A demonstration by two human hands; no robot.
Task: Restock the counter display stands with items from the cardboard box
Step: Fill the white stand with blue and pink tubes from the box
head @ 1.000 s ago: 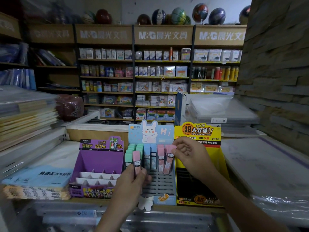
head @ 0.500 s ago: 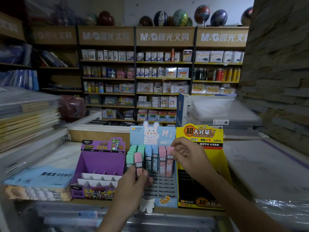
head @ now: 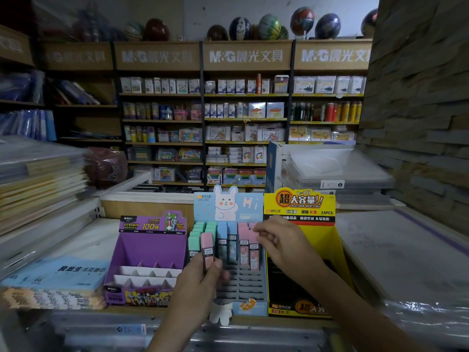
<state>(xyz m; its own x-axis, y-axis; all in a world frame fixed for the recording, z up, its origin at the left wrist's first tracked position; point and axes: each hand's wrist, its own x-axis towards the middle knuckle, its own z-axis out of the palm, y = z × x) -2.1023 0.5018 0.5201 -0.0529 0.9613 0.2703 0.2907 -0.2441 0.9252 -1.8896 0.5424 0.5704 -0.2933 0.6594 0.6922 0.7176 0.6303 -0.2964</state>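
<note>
A pink case [head: 207,246] is held upright by the left hand [head: 199,280]; it is pinched low down between the thumb and the bent fingers; it is kept just in front of the green cases [head: 199,232] at the left side of the blue bunny stand [head: 250,207]. The right hand [head: 284,246] is held at the top of the pink cases [head: 244,246] at the right side of the same stand; its fingers [head: 266,236] are bent and close together, right by the last one; whether that one is pinched cannot be told, as the spot is blurred. In the middle rows, the blue cases [head: 226,237] are stood between the green and the pink ones.

3 stands are set side by side on the counter [head: 88,240]; a purple stand [head: 149,247] is placed on the left, the blue bunny stand in the middle and a yellow stand [head: 319,235] on the right. A blue pack of paper [head: 61,271] is laid just left of the purple stand; shelves [head: 243,118] full of goods are seen far behind; balls [head: 270,26] are lined up on top.
</note>
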